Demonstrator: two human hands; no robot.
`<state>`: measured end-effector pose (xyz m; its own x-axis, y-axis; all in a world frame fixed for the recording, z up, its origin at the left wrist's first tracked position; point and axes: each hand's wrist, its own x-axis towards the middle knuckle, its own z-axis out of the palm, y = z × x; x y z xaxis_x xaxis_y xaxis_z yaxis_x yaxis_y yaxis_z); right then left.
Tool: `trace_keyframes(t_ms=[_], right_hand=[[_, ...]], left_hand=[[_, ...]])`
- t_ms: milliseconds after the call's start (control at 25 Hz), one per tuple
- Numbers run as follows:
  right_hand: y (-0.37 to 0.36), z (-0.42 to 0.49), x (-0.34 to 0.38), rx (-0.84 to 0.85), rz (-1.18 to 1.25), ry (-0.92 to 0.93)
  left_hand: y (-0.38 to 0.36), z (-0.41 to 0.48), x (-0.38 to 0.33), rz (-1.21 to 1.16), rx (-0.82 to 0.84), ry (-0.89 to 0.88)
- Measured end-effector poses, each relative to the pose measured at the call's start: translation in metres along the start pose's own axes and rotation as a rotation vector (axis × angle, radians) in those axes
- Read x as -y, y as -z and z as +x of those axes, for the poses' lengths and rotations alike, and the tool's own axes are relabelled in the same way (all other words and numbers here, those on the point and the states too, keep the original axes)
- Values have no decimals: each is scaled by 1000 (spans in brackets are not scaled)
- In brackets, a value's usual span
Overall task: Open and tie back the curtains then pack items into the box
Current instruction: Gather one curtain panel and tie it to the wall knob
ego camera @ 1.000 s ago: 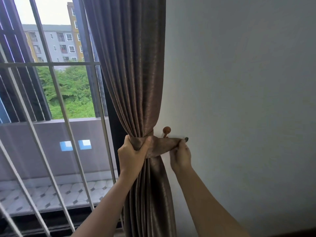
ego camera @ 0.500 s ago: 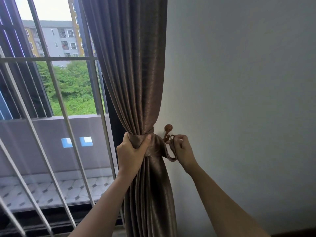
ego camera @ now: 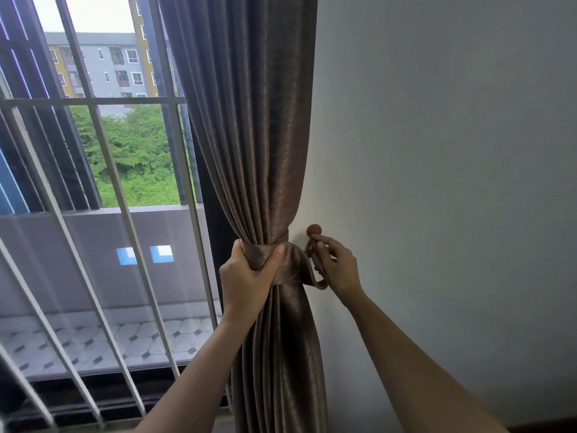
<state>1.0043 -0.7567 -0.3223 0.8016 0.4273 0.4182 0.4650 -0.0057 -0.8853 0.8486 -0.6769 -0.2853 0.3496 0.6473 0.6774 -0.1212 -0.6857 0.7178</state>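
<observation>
A brown pleated curtain (ego camera: 249, 135) hangs gathered against the white wall at the window's right side. A matching fabric tieback (ego camera: 293, 260) wraps its waist. My left hand (ego camera: 246, 273) squeezes the bunched curtain and the band from the left. My right hand (ego camera: 335, 265) pinches the tieback's loop end right at a round wooden wall hook (ego camera: 313, 229). Whether the loop sits over the hook is hidden by my fingers. A slack fold of the band droops under my right hand. No box is in view.
White window bars (ego camera: 118, 189) and glass fill the left half, with a tiled balcony and buildings beyond. The plain white wall (ego camera: 452, 182) covers the right half. A dark window frame (ego camera: 215, 214) runs just left of the curtain.
My right hand has carried the tieback's end from out to the right up to the wall hook, and the band now sags in a loop. The left hand has kept its grip.
</observation>
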Motion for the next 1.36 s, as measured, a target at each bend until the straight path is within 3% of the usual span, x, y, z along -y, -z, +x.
trace_keyframes(t_ms=[320,680,800,880,1000,1120,1200,1360], right_hand=[[-5,6,-3,1,-308,127],[-28,-13,-17,-129,-122,-42],[-24,-17,-16,-47,-192,-101],[-23,-33,-17,62,-94,-117],[-20,-70,-27,172,107,-218],[-12,-88,-26,285,122,-277],[-9,-91,-19,310,150,-259],[-3,-97,-13,294,215,-88]], left_hand=[[-2,0,2,2,-4,-12],[-4,4,11,-10,-5,-23],[-5,-1,10,-17,-6,-15],[-5,-7,12,-56,32,52],[5,-24,28,-186,178,167],[17,-45,51,-19,378,174],[23,-56,58,99,405,175],[33,-65,71,-17,448,194]])
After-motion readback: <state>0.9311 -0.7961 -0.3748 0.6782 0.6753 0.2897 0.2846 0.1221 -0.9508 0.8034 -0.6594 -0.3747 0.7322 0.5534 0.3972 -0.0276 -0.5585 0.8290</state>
